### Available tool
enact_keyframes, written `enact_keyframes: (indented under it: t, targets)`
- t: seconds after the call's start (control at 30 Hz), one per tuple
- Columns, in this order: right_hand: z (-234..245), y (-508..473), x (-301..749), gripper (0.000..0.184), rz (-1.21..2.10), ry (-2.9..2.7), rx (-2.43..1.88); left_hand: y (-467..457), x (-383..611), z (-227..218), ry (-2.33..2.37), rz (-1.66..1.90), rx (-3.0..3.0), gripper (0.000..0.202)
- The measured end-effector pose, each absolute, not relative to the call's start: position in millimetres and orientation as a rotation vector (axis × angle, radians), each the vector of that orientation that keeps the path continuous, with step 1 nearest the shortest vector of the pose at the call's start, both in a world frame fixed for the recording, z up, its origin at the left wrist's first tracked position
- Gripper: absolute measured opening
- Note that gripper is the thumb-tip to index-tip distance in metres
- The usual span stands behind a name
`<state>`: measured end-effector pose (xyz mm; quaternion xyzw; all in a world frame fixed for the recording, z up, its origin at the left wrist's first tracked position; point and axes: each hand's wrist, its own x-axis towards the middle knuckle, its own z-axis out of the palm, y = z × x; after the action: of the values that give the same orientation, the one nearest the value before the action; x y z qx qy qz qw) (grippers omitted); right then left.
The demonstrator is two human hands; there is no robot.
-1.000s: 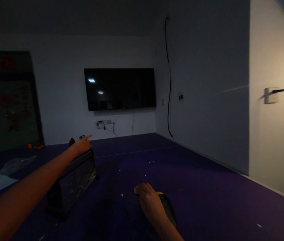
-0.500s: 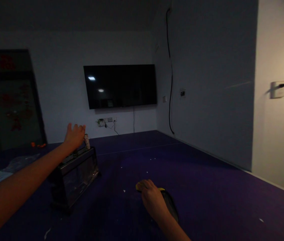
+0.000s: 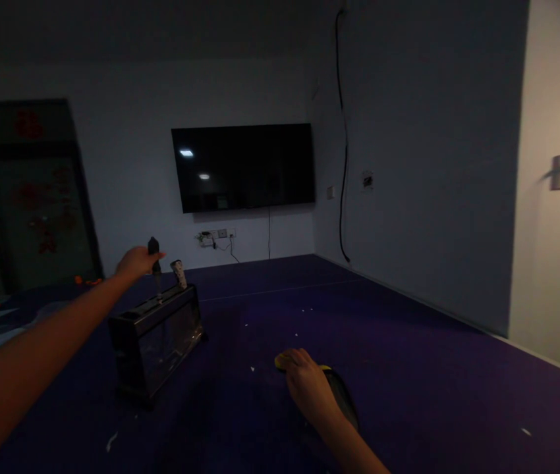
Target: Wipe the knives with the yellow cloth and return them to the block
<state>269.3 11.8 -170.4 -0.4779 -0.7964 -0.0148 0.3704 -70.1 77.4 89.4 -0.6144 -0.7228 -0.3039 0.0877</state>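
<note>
My left arm stretches forward and up from the lower left, nearly straight, the forearm slanting in over the purple tabletop [image 3: 408, 401]. At its end my left hand [image 3: 136, 262] is raised above the table, behind the near end of the black holder [image 3: 171, 339], with the thumb side toward the right. The fingers are closed around a dark-handled tool [image 3: 156, 268], which I hold almost upright. Its slimmer lower part comes down to the slotted top of the holder; I cannot tell how deep it sits. Just beside it, farther along the same top, a speckled handle [image 3: 179, 274] stands up at a slight tilt.

My right arm reaches in from the bottom edge, angled to the left and lower than the other. My right hand [image 3: 307, 383] lies palm down near the tabletop, fingers together and bent, clamped on a yellow-and-black object [image 3: 342, 396]. A yellow end pokes out past my fingertips, and the dark, rounded part lies along the right side of my wrist. My palm hides the rest. This hand is well apart from the holder, to its right.
</note>
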Motion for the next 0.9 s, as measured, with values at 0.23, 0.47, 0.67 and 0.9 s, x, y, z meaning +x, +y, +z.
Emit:
enact_keyframes:
  t: [0.23, 0.47, 0.67, 0.9]
  targets:
    - [-171, 11, 269, 0.039, -0.063, -2.022, -1.202, 56, -35, 159, -1.767, -1.359, -1.340, 0.066]
    - [-171, 14, 269, 0.032, 0.140, -1.758, -1.073, -11, 23, 78, -0.651, -1.201, -1.488, 0.027]
    - [-174, 22, 265, 0.029, 0.739, -1.284, -0.928, -59, 50, -93, 0.031, -0.531, -1.957, 0.019]
    - [-186, 28, 252, 0.043, 1.100, -1.161, -0.861, -57, 75, -166, -0.275, -0.471, -2.390, 0.023]
